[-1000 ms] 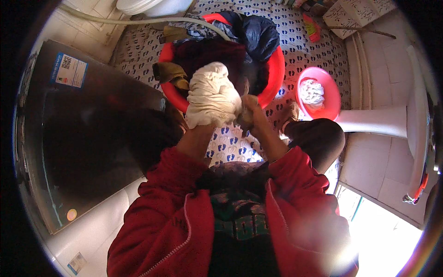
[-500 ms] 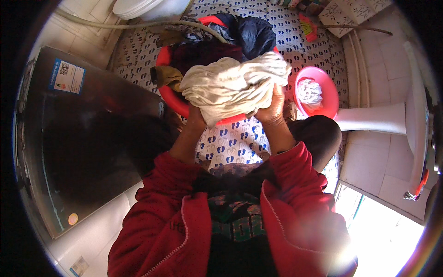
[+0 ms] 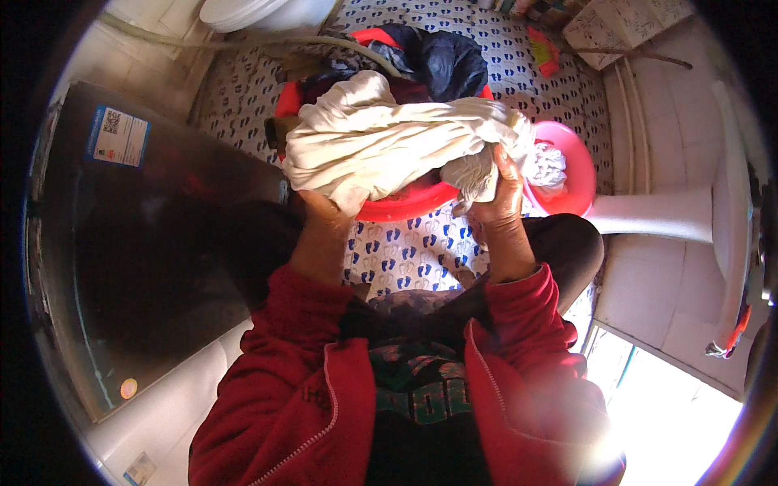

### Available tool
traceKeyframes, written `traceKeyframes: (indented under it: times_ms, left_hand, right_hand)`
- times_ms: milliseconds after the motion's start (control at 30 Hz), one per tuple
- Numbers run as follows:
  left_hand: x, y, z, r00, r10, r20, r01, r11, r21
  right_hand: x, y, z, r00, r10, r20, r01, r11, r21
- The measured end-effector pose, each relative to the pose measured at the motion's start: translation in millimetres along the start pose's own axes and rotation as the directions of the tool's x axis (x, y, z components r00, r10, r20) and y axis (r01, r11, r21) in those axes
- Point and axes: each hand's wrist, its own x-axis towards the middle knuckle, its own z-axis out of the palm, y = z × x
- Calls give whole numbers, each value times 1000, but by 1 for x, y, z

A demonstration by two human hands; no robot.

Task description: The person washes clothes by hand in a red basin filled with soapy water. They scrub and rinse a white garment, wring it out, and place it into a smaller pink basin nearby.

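Observation:
A bunched cream-white garment (image 3: 381, 138) is stretched between my hands above a red basin (image 3: 405, 207). My left hand (image 3: 334, 206) grips its left end from below, the fingers partly hidden under the cloth. At the right end, my right hand (image 3: 501, 190) is closed on the same cloth, with a crumpled fold hanging beside the thumb. Dark clothes (image 3: 450, 65) fill the far side of the basin, some hidden behind the garment.
A pink basin (image 3: 579, 170) with a small white cloth (image 3: 547, 164) stands to the right, next to a white pedestal (image 3: 648, 215). A dark panelled appliance (image 3: 162, 243) is on the left. A hose (image 3: 243, 42) runs over the red basin's far edge.
My hands have moved apart, pulling the white garment wider. Its right end now reaches in front of the pink basin, and a fold hangs down by my right hand.

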Motion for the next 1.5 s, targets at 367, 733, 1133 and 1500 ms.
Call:
traceKeyframes:
  times_ms: [367,733,1133,1500]
  left_hand:
    - [14,-62,31,922,-384,50,376,856,-355]
    - [-10,-93,-10,906,-380,-189,358,923,-141]
    - [-27,-59,-1,882,-461,-101,461,887,-22]
    - [-2,-49,44,820,-547,-170,568,813,126]
  right_hand:
    - [-15,40,59,899,-12,438,419,-266,-868]
    - [56,32,35,967,-215,135,123,-69,-990]
    - [57,39,34,984,-99,-145,-93,410,-907]
    - [33,67,-116,937,347,-38,-344,936,77]
